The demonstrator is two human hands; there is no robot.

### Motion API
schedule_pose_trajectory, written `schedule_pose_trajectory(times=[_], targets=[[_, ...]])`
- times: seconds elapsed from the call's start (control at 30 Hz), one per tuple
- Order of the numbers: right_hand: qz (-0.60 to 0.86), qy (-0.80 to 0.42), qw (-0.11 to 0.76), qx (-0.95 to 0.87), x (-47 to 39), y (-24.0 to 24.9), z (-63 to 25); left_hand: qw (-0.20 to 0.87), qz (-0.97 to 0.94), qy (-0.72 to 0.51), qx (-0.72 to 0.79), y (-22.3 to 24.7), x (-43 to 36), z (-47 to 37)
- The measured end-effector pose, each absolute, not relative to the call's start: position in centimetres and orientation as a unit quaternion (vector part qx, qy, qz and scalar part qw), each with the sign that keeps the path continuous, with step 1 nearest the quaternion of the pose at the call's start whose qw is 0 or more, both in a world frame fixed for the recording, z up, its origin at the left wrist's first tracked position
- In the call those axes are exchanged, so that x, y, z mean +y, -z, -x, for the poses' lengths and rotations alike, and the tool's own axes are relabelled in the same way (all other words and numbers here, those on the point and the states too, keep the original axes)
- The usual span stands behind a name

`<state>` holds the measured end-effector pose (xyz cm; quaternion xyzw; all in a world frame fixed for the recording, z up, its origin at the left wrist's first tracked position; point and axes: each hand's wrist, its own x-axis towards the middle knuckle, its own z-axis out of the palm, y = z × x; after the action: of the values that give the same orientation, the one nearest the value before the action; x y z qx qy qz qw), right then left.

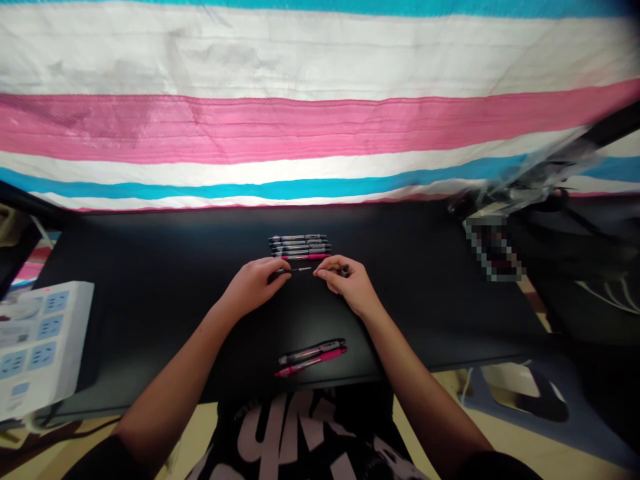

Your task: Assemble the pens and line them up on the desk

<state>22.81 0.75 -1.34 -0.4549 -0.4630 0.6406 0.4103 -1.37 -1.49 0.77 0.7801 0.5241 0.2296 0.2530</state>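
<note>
Over the middle of the black table, my left hand (260, 283) is closed on a pen (301, 269), whose thin pale tip points right. Facing it across a small gap, my right hand (350, 280) has its fingers pinched together. A small dark piece (345, 270) shows among those fingers, possibly part of a pen, though its kind is unclear. Just beyond both hands lies a row of several pens (299, 245), mostly black and clear. The nearest of that row is a pink pen (319, 257).
Close to the front edge lie a black pen (313, 352) and a pink-red pen (311, 363). A white power strip (75, 327) stands at the left. A pixelated object (495, 250) and clear plastic wrap (537, 170) are at the right. Striped cloth (300, 130) hangs behind the table (410, 300).
</note>
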Motion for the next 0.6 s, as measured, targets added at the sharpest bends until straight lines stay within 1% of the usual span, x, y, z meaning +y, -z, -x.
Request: schedule_pose_trajectory(times=[0.17,0.47,0.6], targets=[[0.459,-0.654,0.391,-0.456,0.87,1.5,-22.91,0.255,-0.785,-0.227,0.517,-0.87,-1.46,1.35],[0.46,-0.629,0.391,-0.489,0.79,1.15,-22.96,0.232,-0.796,-0.209,0.519,-0.5,-1.52,1.14],[0.46,-0.63,0.392,-0.488,0.76,1.03,-22.92,0.243,-0.794,-0.207,0.518,-0.39,-1.54,1.12]])
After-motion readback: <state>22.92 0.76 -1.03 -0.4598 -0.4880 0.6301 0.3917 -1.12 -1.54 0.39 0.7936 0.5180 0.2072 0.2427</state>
